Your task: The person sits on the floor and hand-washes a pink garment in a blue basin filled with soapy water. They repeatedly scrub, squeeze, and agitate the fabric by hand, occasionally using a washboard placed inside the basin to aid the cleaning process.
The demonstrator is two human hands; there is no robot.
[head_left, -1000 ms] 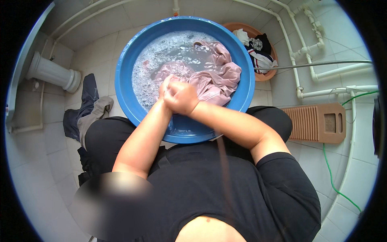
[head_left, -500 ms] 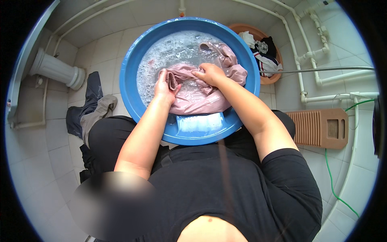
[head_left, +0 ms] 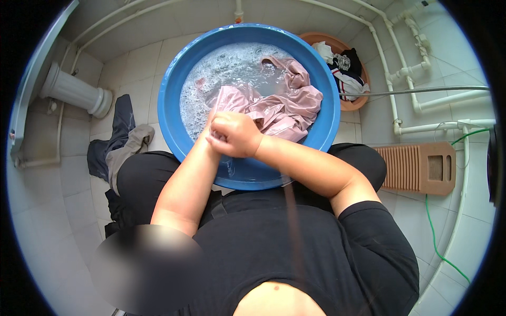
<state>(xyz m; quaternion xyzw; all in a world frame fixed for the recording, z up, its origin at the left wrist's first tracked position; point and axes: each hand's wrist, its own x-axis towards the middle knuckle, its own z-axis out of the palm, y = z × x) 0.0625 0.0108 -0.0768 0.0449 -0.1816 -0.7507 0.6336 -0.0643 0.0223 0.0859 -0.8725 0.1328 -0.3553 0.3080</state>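
Pink cloth (head_left: pixel 295 113): your right hand (head_left: pixel 236 135) just closed in beside your left hand (head_left: pixel 207 135), mid-frame. Right fingers clenched, on what can't tell; left fingers hidden. Likely rubbing again.

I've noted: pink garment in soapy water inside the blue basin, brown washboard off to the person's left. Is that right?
Not quite: the head view shows the brown washboard off to the person's right. The rest stands: the pink garment is in soapy water inside the blue basin.
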